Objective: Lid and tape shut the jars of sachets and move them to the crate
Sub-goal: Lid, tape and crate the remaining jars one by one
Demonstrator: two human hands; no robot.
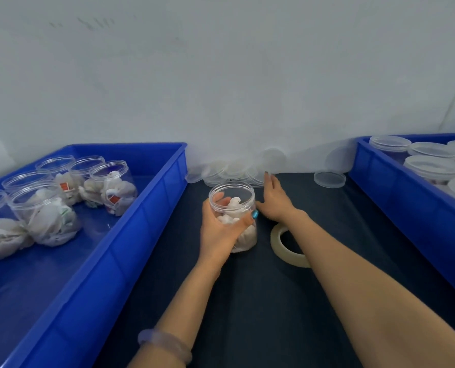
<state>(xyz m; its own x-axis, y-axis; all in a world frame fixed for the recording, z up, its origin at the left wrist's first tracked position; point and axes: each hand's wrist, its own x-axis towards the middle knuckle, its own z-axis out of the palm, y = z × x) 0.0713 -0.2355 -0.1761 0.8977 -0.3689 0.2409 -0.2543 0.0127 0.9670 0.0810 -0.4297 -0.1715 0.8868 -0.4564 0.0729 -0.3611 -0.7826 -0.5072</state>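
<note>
Focus: clear round plastic jar (241, 200), unlidded, upright on the dark cloth-covered tabletop (247, 301), part-filled with white sachets (234, 204). Left hand (218, 235) grips the jar from the near side, fingers wrapped behind it and visible through the wall, thumb with a teal-painted nail pressed on the jar's right flank. Pale translucent bangle (165, 346) on that wrist.

Right hand (274, 201) is just right of the jar and beyond it, palm down, fingers straight and together, holding nothing. Its fingertips (267, 177) reach the edge of a loose pile of clear round plastic lids (234, 168) lying behind the jar against the white wall (221, 75); contact not certain.

Near right of the jar: roll of clear tape (287, 248), flat on the cloth, partly under the right forearm. Far right of the jar: one single clear lid (330, 178), apart from the pile.

Left of the jar: blue plastic crate (141, 216) holding several open jars of sachets (112, 187), none lidded. Well to the right of the jar: second blue crate (407, 208) with lidded jars (433, 168) packed close.
</note>
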